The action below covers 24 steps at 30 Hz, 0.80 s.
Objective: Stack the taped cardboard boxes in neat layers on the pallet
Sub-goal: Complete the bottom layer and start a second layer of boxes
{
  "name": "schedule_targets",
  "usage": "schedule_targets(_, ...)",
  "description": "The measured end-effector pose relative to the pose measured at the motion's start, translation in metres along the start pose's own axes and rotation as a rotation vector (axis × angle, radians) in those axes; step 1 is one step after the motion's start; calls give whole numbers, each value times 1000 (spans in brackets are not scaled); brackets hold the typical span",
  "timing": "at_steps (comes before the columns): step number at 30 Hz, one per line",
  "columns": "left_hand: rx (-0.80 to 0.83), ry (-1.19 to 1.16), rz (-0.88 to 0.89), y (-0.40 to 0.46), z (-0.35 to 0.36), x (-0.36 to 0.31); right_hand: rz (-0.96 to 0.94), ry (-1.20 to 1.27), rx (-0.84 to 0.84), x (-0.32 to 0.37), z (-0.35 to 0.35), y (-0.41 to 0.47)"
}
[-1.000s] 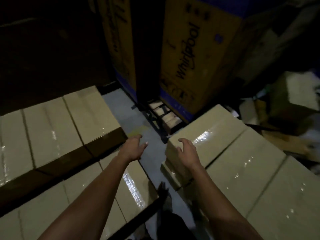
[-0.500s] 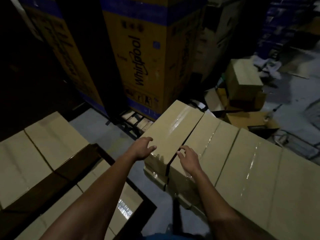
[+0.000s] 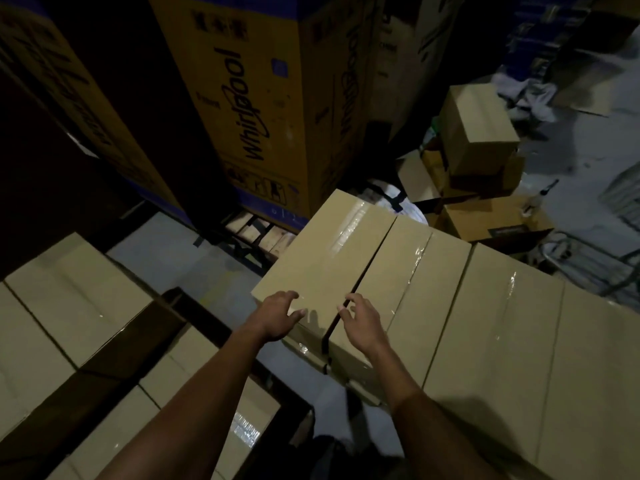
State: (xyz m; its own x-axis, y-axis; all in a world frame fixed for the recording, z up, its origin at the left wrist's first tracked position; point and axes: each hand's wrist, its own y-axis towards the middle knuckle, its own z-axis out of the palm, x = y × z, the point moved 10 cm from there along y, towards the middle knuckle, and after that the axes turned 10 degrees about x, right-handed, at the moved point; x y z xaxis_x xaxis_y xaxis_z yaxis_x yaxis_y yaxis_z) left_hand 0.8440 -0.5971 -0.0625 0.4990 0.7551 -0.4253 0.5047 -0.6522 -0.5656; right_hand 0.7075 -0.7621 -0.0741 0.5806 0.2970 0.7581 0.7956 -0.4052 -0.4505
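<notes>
A row of taped tan cardboard boxes runs across the right half. The leftmost box (image 3: 325, 261) sits apart from its neighbour (image 3: 405, 289) by a narrow dark gap. My left hand (image 3: 277, 315) rests on that box's near left corner, fingers spread over the top. My right hand (image 3: 360, 318) hovers at the near end of the gap, fingers loosely bent, touching the neighbour's corner. On the left, stacked taped boxes (image 3: 76, 306) lie in two stepped layers, with a lower layer (image 3: 180, 372) in front.
Tall yellow Whirlpool cartons (image 3: 249, 109) stand behind on a wooden pallet (image 3: 263, 233). Loose opened cartons (image 3: 478, 133) pile at the back right. Bare grey floor (image 3: 194, 265) runs between the two groups of boxes.
The view has swung right and closer to the right-hand row. Both hands have moved onto the leftmost box's near end, and the gap beside it shows wider.
</notes>
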Motion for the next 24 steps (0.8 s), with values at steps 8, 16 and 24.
schedule_targets(8, -19, -55, 25, 84, -21, 37, 77, 56, -58, -1, 18, 53)
schedule_targets(16, -97, 6, 61, 179, -47, 85, 186, 136, -145, -30, 44, 131)
schedule_targets(24, 97, -127, 83, 238, -30, 107, 286, 344, -234, -65, 60, 158)
